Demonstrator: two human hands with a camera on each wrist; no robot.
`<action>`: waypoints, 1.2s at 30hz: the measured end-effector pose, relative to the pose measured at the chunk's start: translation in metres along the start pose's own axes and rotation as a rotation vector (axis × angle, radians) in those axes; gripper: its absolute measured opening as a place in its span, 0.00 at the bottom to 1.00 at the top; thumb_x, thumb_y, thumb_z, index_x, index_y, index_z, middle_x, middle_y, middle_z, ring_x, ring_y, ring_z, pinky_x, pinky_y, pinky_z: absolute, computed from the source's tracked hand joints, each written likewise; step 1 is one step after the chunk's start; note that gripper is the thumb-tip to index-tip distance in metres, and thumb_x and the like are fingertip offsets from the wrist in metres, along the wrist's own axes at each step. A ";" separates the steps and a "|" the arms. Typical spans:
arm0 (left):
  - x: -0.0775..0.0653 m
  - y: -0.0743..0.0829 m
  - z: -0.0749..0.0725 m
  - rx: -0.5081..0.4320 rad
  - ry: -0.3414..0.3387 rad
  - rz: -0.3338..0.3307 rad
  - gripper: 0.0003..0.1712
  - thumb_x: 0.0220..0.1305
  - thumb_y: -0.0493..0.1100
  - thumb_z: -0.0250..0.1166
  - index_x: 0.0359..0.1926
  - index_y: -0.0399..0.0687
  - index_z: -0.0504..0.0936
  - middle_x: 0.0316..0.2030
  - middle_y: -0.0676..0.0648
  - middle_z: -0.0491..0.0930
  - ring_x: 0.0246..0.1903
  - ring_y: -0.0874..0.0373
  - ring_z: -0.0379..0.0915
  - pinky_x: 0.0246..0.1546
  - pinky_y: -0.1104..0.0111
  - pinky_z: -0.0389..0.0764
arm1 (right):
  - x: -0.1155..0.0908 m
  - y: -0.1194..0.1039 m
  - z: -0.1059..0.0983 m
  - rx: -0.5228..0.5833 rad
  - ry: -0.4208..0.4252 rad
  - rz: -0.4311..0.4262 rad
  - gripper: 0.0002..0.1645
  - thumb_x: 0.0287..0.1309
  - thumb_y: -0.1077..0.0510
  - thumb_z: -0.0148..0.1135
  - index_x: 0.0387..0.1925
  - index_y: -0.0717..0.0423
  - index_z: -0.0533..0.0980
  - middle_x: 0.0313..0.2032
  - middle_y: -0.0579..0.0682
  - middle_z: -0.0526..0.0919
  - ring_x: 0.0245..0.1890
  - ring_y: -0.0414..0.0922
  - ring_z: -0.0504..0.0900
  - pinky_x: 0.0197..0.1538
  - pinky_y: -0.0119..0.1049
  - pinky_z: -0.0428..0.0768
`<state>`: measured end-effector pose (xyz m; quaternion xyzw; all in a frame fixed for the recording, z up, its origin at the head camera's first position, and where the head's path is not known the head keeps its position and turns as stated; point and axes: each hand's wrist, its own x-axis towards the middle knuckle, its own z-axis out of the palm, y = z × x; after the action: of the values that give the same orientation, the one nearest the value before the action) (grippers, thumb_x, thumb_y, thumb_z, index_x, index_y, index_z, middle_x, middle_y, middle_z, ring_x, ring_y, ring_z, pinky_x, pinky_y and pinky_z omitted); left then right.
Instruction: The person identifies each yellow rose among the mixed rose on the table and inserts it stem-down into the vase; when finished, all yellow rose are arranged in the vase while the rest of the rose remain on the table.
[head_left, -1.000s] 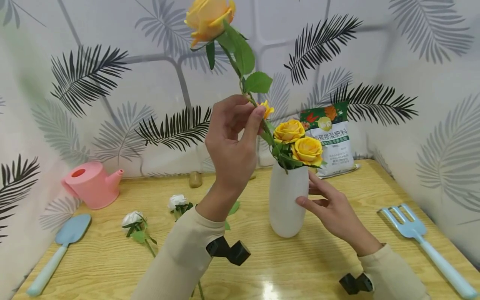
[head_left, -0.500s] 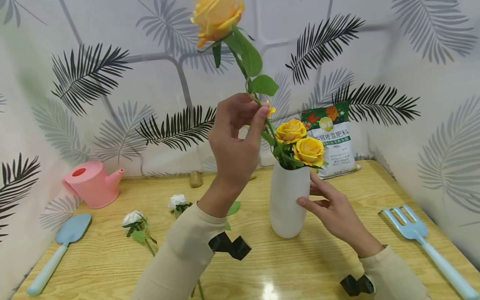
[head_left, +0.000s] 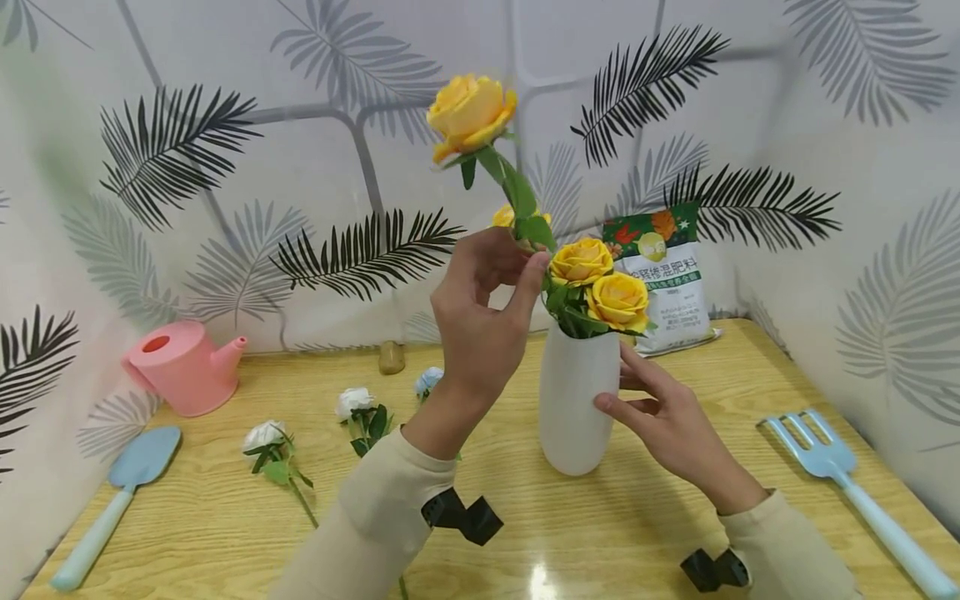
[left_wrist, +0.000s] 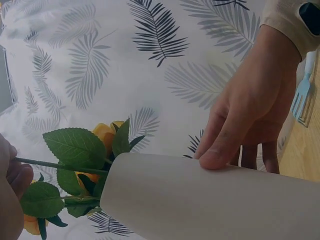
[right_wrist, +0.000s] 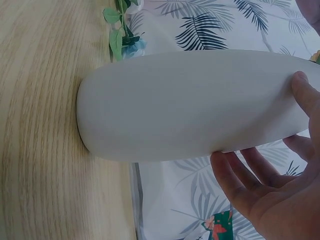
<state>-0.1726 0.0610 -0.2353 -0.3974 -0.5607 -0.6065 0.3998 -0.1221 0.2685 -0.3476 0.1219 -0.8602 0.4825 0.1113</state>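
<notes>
In the head view my left hand (head_left: 480,325) pinches the green stem of a yellow rose (head_left: 471,117), its bloom high above the other flowers. The left wrist view has this stem (left_wrist: 60,165) running from the fingers to the mouth of the white vase; how deep it reaches is hidden. Other yellow roses (head_left: 617,302) stand in the vase (head_left: 576,408), one of them partly behind my left hand. Upright on the table, the vase is held by my right hand (head_left: 667,417), thumb on the near side and fingers round the right side, as the right wrist view confirms.
White roses (head_left: 264,437) and a pale blue flower (head_left: 429,381) lie left of the vase. A pink watering can (head_left: 191,371), a blue trowel (head_left: 142,458) and a small brown object (head_left: 391,358) are also left. Right are a blue hand fork (head_left: 821,450) and a fertilizer bag (head_left: 663,283).
My left hand has come down and slightly right with the rose, whose bloom is now lower. The pale blue flower has come into view beside the wrist. The right hand and vase stay put.
</notes>
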 end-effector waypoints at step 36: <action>-0.052 -0.006 -0.019 0.076 -0.358 -0.272 0.19 0.54 0.27 0.73 0.48 0.31 0.80 0.39 0.36 0.85 0.26 0.51 0.83 0.32 0.69 0.86 | -0.001 -0.001 0.002 0.018 0.004 -0.024 0.42 0.70 0.56 0.61 0.79 0.44 0.55 0.69 0.59 0.72 0.60 0.57 0.79 0.49 0.25 0.81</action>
<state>-0.1604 0.0443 -0.2868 -0.4044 -0.6934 -0.5530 0.2231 -0.1208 0.2669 -0.3483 0.1321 -0.8542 0.4889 0.1175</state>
